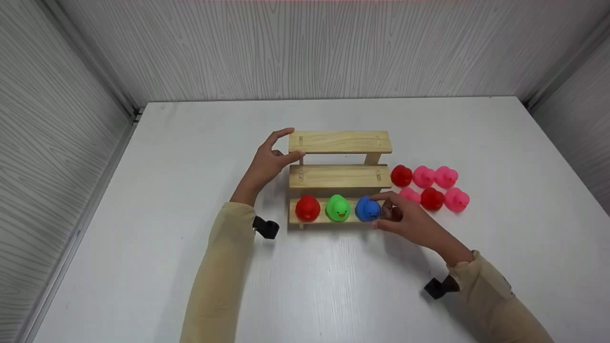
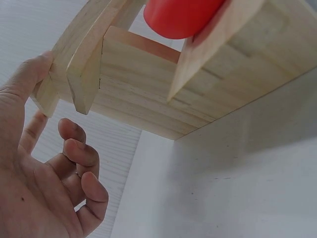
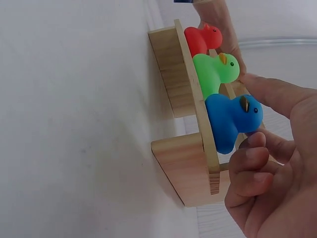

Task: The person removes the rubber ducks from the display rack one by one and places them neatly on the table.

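A small three-tier wooden rack (image 1: 340,176) stands on the white table. My left hand (image 1: 269,164) grips the left end of its top tier between thumb and forefinger, other fingers loosely curled. On the lowest tier sit a red rubber duck (image 1: 308,208), a green rubber duck (image 1: 338,208) and a blue rubber duck (image 1: 368,209), left to right. My right hand (image 1: 412,221) holds the blue duck at the tier's right end with thumb and forefinger. In the right wrist view, the blue duck (image 3: 230,121) is upright on the board, with curled fingers (image 3: 250,171) beside it.
Right of the rack, several pink ducks (image 1: 446,176) and red ducks (image 1: 432,199) stand in two rows; some are partly hidden by my right hand. White wood-grain panels (image 1: 305,52) border the table at the back and sides.
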`<state>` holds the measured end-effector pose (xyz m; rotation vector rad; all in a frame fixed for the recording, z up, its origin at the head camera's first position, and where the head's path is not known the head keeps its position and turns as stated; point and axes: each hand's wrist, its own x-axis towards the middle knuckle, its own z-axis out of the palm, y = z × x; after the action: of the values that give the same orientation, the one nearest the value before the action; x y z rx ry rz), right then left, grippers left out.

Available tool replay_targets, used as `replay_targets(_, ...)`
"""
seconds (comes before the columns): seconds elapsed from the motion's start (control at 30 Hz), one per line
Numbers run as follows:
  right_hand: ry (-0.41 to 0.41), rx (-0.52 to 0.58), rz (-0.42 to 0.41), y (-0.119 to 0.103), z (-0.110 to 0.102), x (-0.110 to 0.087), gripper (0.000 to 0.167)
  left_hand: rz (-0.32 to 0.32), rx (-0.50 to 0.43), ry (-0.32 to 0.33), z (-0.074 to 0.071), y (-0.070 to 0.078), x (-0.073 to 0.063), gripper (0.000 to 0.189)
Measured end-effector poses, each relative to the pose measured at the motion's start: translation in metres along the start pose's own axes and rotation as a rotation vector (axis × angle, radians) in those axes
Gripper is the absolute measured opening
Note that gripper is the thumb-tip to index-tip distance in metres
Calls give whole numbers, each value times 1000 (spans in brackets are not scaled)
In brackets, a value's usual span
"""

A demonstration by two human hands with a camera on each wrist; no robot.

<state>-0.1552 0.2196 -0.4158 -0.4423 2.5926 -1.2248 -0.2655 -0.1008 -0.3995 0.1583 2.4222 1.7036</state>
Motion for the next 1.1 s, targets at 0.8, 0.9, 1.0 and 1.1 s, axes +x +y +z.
replay_targets(0.8,1,19,22,2,4,3,53,2,-13,2,0,0,-1,67)
replay_targets(0.9,12,13,20,2,2,0,53,-1,-11,1,1,1,-1,67)
replay_targets(1.0,27,-1,24,3,-1,-3,54,-5,-6,0,1,0,-1,66)
replay_targets(1.1,43,-14,32,4,-4,-7,53,-6,-2,0,0,0,0,66)
